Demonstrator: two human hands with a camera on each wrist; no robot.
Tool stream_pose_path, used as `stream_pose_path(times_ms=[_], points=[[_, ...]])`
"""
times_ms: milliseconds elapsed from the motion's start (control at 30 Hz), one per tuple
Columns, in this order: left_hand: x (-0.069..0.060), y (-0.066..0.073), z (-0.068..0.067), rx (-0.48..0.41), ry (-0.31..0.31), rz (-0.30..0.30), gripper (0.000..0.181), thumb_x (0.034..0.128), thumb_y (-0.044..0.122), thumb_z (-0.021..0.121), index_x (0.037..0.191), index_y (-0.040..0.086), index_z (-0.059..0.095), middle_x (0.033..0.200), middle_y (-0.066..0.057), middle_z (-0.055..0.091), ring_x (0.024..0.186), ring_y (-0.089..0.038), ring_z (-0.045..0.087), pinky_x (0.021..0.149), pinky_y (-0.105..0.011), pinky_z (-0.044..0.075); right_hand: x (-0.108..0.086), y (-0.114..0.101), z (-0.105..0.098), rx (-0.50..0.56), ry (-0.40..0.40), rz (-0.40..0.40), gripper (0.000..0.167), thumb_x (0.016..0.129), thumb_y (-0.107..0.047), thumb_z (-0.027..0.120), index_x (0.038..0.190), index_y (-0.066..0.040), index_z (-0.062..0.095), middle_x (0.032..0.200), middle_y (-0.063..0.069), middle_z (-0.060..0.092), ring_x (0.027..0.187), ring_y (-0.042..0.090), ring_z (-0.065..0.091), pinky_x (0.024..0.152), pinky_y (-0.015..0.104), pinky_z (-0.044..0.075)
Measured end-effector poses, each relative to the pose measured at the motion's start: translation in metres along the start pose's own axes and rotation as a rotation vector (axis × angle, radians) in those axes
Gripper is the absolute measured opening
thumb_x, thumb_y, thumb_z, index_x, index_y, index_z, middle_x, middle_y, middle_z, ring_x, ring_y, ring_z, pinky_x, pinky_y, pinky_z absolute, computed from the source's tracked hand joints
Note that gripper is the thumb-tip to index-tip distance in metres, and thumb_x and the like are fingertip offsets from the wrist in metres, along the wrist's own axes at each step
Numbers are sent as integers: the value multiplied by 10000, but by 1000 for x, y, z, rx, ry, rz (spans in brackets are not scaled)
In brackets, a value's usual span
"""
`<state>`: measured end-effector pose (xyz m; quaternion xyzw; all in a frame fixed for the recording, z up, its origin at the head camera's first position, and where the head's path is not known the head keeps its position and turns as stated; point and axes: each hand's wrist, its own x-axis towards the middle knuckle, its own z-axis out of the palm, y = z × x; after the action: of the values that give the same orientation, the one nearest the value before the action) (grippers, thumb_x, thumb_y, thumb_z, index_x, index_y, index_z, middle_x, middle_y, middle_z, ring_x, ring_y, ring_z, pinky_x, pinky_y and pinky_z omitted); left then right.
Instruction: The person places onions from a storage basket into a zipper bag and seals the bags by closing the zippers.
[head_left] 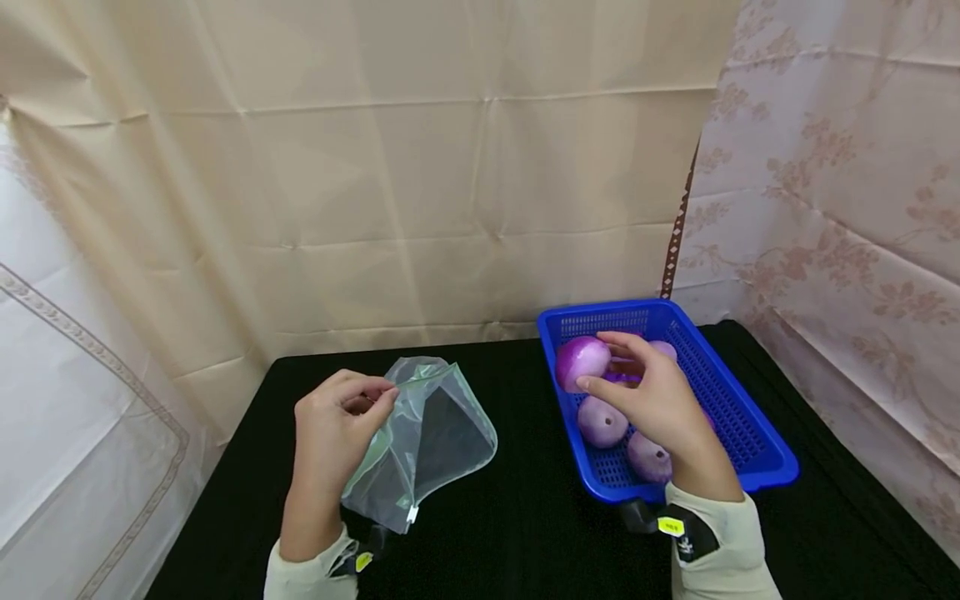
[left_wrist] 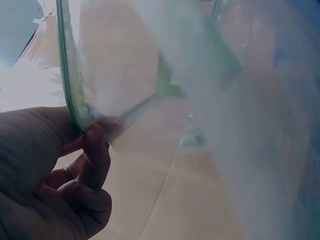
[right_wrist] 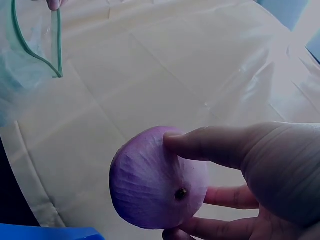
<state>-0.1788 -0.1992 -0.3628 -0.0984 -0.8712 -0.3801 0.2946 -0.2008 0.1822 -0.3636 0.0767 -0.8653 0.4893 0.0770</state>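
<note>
My left hand [head_left: 337, 437] pinches the rim of a clear zip bag [head_left: 453, 429] with green edging between thumb and forefinger. The bag hangs open-mouthed to the right of that hand, its white slider [head_left: 412, 514] low at the front. In the left wrist view the green zip strip [left_wrist: 70, 75] runs into the pinch. My right hand [head_left: 663, 404] grips a purple onion [head_left: 582, 362] between thumb and fingers, over the left side of a blue basket [head_left: 750, 442]. The right wrist view shows a dark spot on this onion [right_wrist: 150, 185]. The bag and the held onion are apart.
More purple onions [head_left: 602, 422] lie in the basket, partly hidden under the right hand. A black cloth [head_left: 517, 533] covers the table. Behind it hangs a cream curtain [head_left: 420, 208], and a flowered cloth [head_left: 847, 217] stands to the right.
</note>
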Motion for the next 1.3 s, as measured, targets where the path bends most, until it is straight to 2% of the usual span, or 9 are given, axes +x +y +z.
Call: stream_pose_path(times_ms=[133, 367, 467, 567, 733, 800, 900, 1067, 1300], points=[[-1, 3, 0, -41, 41, 20, 101, 845, 74, 847, 857, 171, 822, 826, 74, 680, 672, -54, 669, 615, -114, 514, -2, -2, 1, 29, -5, -24, 695, 894, -416, 814, 1484, -180, 532, 1411, 147, 620, 1210, 364, 649, 971, 546, 560], [-2, 6, 0, -125, 80, 30, 142, 847, 61, 843, 866, 201, 827, 835, 74, 699, 663, -63, 669, 617, -120, 517, -5, -7, 9, 131, -35, -44, 656, 887, -356, 833, 1466, -220, 556, 1398, 105, 614, 1168, 324, 664, 837, 377, 604], [-2, 8, 0, -155, 87, 19, 141, 849, 65, 844, 870, 203, 828, 841, 68, 704, 665, -63, 672, 616, -122, 520, -6, -7, 13, 163, -46, -48, 652, 882, -344, 840, 1460, -239, 559, 1405, 102, 604, 1189, 327, 660, 869, 427, 611], [-3, 8, 1, -174, 89, 5, 132, 851, 73, 847, 872, 202, 827, 846, 61, 708, 670, -67, 671, 614, -126, 522, -6, -10, 17, 191, -50, -77, 648, 879, -315, 846, 1458, -238, 563, 1395, 101, 613, 1202, 313, 667, 961, 446, 583], [-2, 9, 3, -180, 85, -22, 128, 863, 83, 839, 869, 210, 822, 844, 63, 700, 671, -74, 661, 595, -139, 517, -8, -19, 25, 247, -62, -141, 639, 861, -235, 864, 1436, -224, 585, 1348, 81, 646, 1168, 271, 690, 942, 361, 589], [-2, 9, 3, -172, 85, -26, 127, 865, 82, 837, 866, 208, 821, 841, 62, 696, 668, -74, 653, 585, -140, 511, -9, -22, 29, 242, -65, -165, 629, 859, -224, 865, 1427, -225, 593, 1332, 67, 654, 1151, 255, 693, 951, 372, 583], [-2, 9, 5, -167, 86, -29, 127, 865, 76, 835, 860, 202, 819, 837, 57, 694, 665, -76, 649, 579, -140, 506, -11, -25, 34, 216, -67, -195, 615, 858, -246, 866, 1414, -251, 602, 1321, 29, 661, 1145, 233, 683, 979, 449, 562], [-2, 9, 7, -171, 83, -38, 125, 867, 71, 833, 858, 194, 817, 833, 53, 690, 661, -79, 643, 571, -141, 499, -14, -29, 43, 175, -80, -210, 577, 860, -324, 860, 1382, -287, 618, 1302, -48, 670, 1166, 183, 648, 985, 494, 533], [-2, 8, 9, -173, 87, -34, 99, 865, 85, 838, 866, 183, 821, 842, 46, 712, 644, -66, 658, 559, -151, 508, -14, -34, 65, 246, -120, -249, 328, 877, -230, 845, 1177, -214, 716, 1110, -19, 748, 966, 158, 719, 873, 361, 598]])
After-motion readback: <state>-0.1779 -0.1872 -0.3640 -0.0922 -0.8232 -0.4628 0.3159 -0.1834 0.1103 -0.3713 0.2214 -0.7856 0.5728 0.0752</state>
